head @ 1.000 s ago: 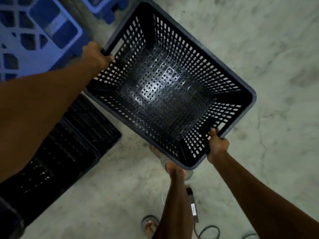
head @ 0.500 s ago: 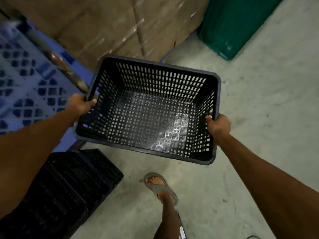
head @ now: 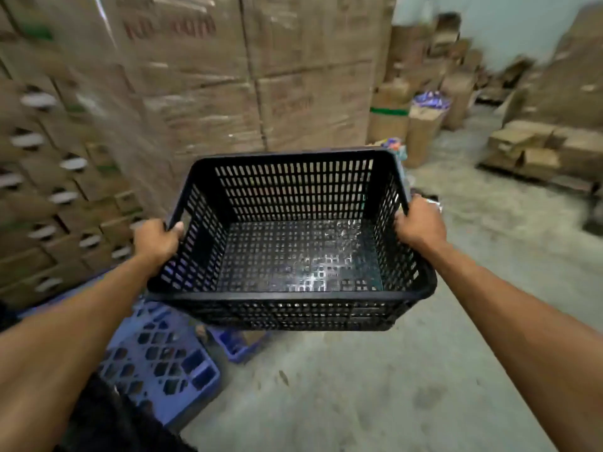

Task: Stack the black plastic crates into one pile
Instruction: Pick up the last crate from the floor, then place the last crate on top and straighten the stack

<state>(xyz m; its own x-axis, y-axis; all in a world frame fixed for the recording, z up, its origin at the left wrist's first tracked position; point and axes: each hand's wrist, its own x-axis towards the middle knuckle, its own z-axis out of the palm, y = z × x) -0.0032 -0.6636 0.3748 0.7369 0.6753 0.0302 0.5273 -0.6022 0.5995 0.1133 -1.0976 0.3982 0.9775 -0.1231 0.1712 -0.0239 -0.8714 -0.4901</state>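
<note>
**Head view: crate [head: 293, 256] carried open side up, one hand on each end.**

Gripped at the two short rims: left hand [head: 156, 243] curled over the left one with the thumb on its inner edge, right hand [head: 421, 226] wrapped over the right one. Both clenched on plastic, neither spread. Held opposite each other and about level, likely to balance the load and keep its base flat, ready to drop straight into another. Hangs in the air between the grips, empty, touching nothing else. Below the left grip, a blue pallet [head: 156, 363] on the floor [head: 359, 402]. Nearer, under the left forearm, a dark mass [head: 107, 425], possibly the pile, too blurred to call. Beyond the grips, stacked cartons [head: 228, 76]. Judged mid-carry: not yet set on any stack.
</note>
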